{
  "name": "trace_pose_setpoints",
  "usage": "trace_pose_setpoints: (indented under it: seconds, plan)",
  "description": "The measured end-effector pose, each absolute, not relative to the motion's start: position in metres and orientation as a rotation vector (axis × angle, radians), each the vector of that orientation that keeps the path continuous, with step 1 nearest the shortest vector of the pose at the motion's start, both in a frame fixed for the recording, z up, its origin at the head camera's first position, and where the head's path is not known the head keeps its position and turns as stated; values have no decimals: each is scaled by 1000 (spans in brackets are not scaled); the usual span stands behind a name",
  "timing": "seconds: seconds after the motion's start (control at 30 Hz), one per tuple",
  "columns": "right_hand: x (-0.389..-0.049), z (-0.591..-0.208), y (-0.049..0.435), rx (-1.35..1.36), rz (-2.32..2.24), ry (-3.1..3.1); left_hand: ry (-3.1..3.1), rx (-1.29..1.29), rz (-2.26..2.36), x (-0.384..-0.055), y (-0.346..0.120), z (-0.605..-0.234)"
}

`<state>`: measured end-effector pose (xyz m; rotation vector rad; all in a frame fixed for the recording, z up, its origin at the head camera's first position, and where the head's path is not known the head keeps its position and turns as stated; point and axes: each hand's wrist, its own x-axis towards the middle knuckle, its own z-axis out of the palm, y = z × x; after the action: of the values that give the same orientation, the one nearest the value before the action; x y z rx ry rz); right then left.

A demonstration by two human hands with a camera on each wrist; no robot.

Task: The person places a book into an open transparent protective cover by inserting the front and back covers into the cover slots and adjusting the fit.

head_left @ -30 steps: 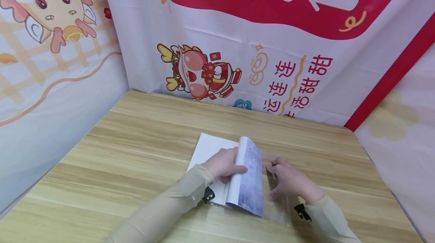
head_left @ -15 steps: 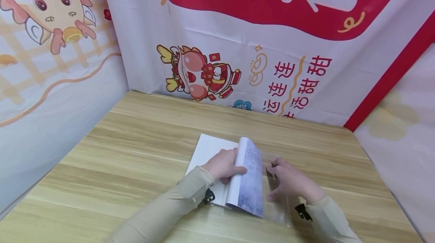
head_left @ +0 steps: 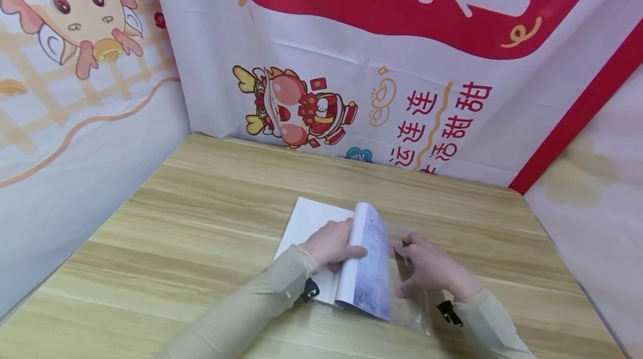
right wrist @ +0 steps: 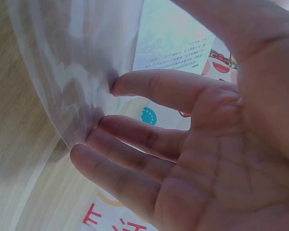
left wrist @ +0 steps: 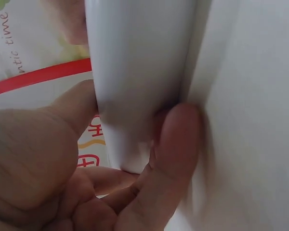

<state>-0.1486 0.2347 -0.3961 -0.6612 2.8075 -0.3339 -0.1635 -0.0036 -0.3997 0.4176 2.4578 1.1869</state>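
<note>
Evidently the left hand (head_left: 329, 242) pinches the book's curled cover (head_left: 374, 269): its thumb (head_left: 356, 251) lies over the top of the bend, and its fingers (left wrist: 178, 139) tuck against the other side, down by the white page. That grip probably serves to hold the bend up, since a sheet so springy would likely flop flat if let go. The book (head_left: 303, 225) itself rests on the table (head_left: 176, 225), its white page partly under the left hand and wrist, so the table seems to bear its weight and the hand needs only to steady it.

The right hand (head_left: 434, 269) is spread, thumb apart, fingers nearly straight, with some fingertips (right wrist: 116, 86) touching the clear film (right wrist: 72, 62); nothing is clasped in the palm. Perhaps this light touch is meant to control the film without creasing it.

As for where things lie, the cover's bend sits within the left hand's pinch, its printed side running out toward the right hand and stopping short of it. Film fills the space between, reaching under the right hand. Whether film and cover are joined, I cannot tell.
</note>
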Motion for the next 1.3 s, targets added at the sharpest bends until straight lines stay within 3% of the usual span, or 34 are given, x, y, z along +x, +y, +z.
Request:
trace_pose_setpoints:
  seconds: [0.43, 1.3]
  plan:
    - [-149, -396, 232, -655, -342, 2811, 2419, 325, 1235, -168, -5, -405]
    - [-148, -395, 234, -600, -348, 2804, 2586, 378, 1112, -168, 1, -405]
